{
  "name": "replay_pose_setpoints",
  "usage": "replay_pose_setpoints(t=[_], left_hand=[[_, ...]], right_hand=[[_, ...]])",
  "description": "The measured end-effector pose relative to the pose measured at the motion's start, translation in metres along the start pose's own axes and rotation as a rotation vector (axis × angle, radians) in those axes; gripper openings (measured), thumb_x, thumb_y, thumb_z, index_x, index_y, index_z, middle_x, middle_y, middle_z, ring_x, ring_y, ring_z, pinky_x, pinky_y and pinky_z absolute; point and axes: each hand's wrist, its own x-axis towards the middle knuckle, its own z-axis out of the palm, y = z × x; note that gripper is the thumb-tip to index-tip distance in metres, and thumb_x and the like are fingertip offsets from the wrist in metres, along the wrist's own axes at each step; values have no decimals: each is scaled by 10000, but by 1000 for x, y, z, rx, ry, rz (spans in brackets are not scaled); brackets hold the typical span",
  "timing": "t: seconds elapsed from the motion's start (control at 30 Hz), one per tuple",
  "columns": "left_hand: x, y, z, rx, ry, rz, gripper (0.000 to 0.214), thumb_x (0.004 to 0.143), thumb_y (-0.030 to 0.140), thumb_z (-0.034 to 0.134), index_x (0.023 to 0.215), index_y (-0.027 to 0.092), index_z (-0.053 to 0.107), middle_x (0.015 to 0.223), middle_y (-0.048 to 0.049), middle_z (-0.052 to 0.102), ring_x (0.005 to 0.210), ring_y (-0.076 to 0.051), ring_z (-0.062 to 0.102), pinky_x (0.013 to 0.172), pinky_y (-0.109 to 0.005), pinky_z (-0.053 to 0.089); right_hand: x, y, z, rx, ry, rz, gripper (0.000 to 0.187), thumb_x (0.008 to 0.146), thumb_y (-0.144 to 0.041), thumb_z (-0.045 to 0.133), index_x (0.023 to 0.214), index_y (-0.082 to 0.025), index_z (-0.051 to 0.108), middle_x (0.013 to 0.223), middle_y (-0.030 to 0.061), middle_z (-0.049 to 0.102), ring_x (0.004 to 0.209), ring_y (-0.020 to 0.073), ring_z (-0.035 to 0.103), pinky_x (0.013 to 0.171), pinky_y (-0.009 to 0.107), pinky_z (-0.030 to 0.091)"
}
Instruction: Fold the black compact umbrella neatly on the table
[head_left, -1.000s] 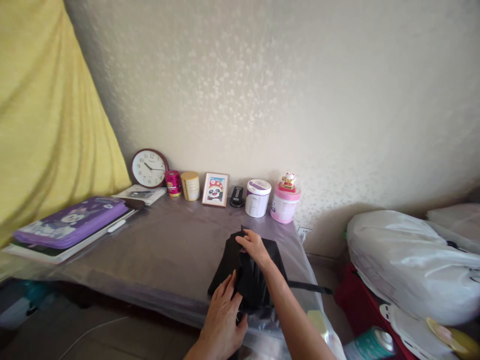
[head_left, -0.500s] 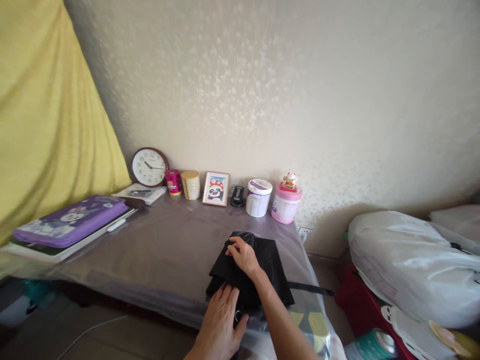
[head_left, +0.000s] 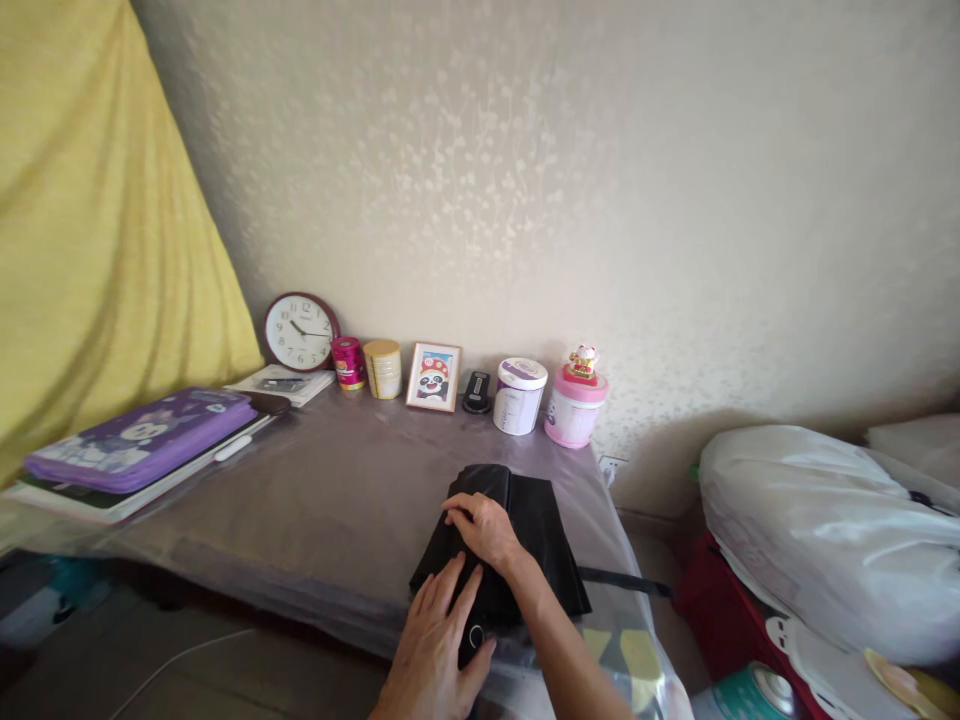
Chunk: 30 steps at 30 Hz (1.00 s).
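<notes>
A black folding umbrella (head_left: 536,520) lies at the table's near right part, its fabric bunched in flat folds. Its handle end, with a ringed round button, points toward me. My left hand (head_left: 439,635) straddles this end, thumb on one side and fingers stretched over the fabric on the other. On top of the folds rests my right hand (head_left: 484,530), fingers curled and pinched at the cloth; what lies beneath its fingertips is hidden. A black strap (head_left: 626,580) runs from the umbrella past the table's right edge.
Along the wall stand a clock (head_left: 301,332), pink can (head_left: 348,363), yellow-lidded jar (head_left: 383,370), panda picture (head_left: 434,378), black device (head_left: 477,393), white tub (head_left: 519,397) and pink tub (head_left: 576,410) with a cat figurine. A purple case (head_left: 142,440) lies left; a white bag (head_left: 817,530) sits right.
My right hand has slid a little toward me over the fabric. The fingers of my left hand have spread apart and moved up slightly, showing more of the handle's button.
</notes>
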Motion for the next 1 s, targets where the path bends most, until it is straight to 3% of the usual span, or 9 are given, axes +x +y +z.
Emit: replay_pose_setpoints(t=[0.1, 0.23, 0.43, 0.57, 0.73, 0.87, 1.0], left_hand=[[-3, -2, 5, 14, -27, -11, 663, 818, 405, 521, 1408, 229, 273, 1398, -105, 410, 1229, -282, 438, 991, -422, 394], [-3, -1, 6, 28, -28, -25, 648, 812, 407, 528, 1398, 244, 304, 1389, -93, 429, 1220, -280, 449, 984, -418, 397], [-2, 2, 8, 47, -40, -33, 651, 808, 355, 526, 1405, 251, 288, 1407, -94, 406, 1235, -268, 440, 980, -423, 401], [-2, 2, 7, 39, -44, -39, 644, 803, 359, 534, 1397, 256, 308, 1392, -104, 421, 1216, -276, 456, 963, -429, 418], [-2, 5, 5, -3, -17, -63, 622, 797, 362, 551, 1376, 255, 352, 1261, -126, 527, 1129, -277, 521, 902, -415, 466], [-4, 4, 6, -62, 27, -64, 578, 809, 373, 539, 1343, 207, 395, 1182, -142, 570, 1068, -280, 562, 869, -424, 487], [-8, -5, -3, -275, 65, -83, 443, 826, 299, 480, 1239, 141, 451, 1159, -148, 595, 1038, -245, 591, 856, -364, 501]], right_hand=[[-10, 1, -6, 22, 39, -75, 235, 865, -171, 472, 976, -262, 657, 922, -19, 696, 915, 138, 592, 843, 250, 434], [-15, 13, -7, -58, 71, -175, 221, 836, -132, 499, 930, -226, 675, 940, 14, 696, 1059, 172, 553, 965, 332, 369], [18, 42, -9, -210, 76, -72, 214, 834, -144, 520, 974, -195, 674, 1119, 64, 654, 1173, 219, 498, 1036, 420, 291], [31, 49, -10, -259, 133, 5, 299, 858, -138, 477, 1122, -167, 613, 1263, 120, 557, 1236, 258, 436, 1040, 474, 266], [8, 33, -2, -260, 141, 23, 305, 909, -218, 438, 1176, -169, 576, 1302, 107, 525, 1257, 227, 416, 1038, 425, 300], [-18, 12, 3, -194, 72, -41, 264, 922, -225, 428, 1086, -187, 631, 1212, 69, 603, 1232, 201, 446, 1057, 418, 265], [-41, -6, 6, -145, -16, -117, 233, 922, -220, 442, 956, -225, 673, 1065, 11, 678, 1197, 158, 473, 1085, 388, 199]])
